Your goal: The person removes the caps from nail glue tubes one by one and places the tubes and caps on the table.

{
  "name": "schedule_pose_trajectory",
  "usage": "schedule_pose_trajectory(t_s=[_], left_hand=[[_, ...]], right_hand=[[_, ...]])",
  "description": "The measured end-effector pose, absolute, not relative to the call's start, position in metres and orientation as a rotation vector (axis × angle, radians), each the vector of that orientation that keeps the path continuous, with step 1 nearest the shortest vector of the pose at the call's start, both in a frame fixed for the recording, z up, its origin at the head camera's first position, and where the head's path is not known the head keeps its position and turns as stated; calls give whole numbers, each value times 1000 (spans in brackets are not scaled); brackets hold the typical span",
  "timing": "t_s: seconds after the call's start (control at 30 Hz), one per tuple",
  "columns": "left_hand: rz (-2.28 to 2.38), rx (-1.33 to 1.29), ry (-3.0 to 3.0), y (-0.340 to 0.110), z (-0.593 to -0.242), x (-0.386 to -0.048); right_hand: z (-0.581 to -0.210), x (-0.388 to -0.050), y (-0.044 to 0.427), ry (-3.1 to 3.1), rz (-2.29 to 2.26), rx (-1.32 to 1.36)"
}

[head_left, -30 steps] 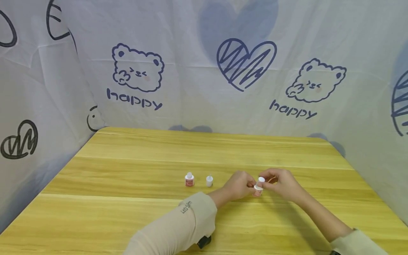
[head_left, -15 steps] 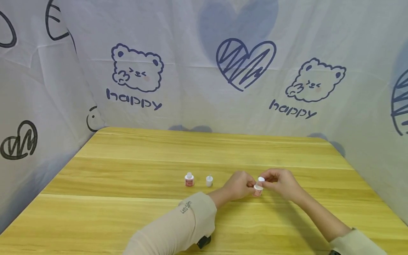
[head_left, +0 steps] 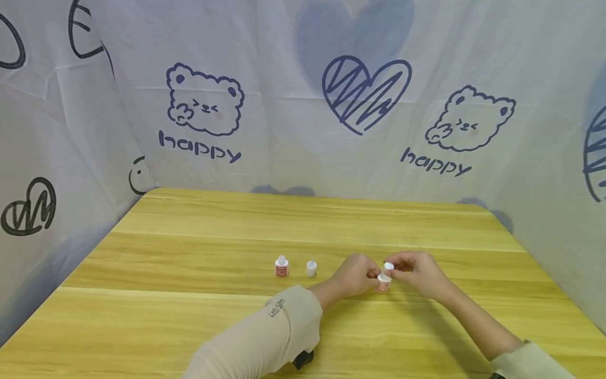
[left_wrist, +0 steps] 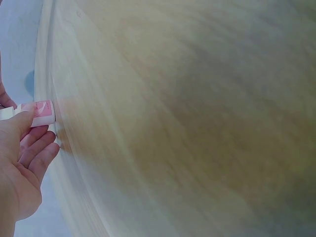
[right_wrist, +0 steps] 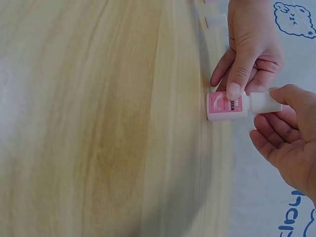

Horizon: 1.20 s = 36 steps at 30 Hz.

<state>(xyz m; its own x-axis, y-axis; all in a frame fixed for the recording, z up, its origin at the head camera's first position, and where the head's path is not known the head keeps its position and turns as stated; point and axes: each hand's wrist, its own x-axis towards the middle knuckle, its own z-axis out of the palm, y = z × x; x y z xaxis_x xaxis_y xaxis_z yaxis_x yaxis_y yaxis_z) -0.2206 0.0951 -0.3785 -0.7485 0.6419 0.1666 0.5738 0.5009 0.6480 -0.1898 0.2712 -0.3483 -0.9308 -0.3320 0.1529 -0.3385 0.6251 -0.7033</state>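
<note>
A small pink-and-white bottle (head_left: 383, 284) stands upright on the wooden table, right of centre in the head view. My left hand (head_left: 355, 276) holds its body, the thumb lying across the pink label (right_wrist: 219, 103) in the right wrist view. Between thumb and fingers, my right hand (head_left: 421, 271) pinches the white cap (right_wrist: 264, 102) at the bottle's neck. How far the cap is seated on the neck is hard to tell. In the left wrist view, the bottle (left_wrist: 43, 113) shows at the left edge, gripped by the left hand (left_wrist: 22, 163).
Left of my hands stands a second pink-and-white bottle (head_left: 281, 267) with a pale top. Beside it is a small white cap (head_left: 311, 269) with a thin stem pointing up. A printed cloth (head_left: 284, 105) hangs behind the wooden table (head_left: 213, 252).
Both hands stay in place at the bottle. Only a very slight shift of the right hand's fingers at the cap shows.
</note>
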Motion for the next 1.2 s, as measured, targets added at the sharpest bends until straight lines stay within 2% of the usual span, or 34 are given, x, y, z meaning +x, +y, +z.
schedule_pose_trajectory(t_s=[0.47, 1.2], left_hand=[[1109, 1019, 2632, 95, -377, -220], [1115, 1027, 2632, 95, -377, -220]], right_hand=[[-349, -190, 268, -2806, 1149, 493], [-349, -191, 270, -2797, 1079, 641]])
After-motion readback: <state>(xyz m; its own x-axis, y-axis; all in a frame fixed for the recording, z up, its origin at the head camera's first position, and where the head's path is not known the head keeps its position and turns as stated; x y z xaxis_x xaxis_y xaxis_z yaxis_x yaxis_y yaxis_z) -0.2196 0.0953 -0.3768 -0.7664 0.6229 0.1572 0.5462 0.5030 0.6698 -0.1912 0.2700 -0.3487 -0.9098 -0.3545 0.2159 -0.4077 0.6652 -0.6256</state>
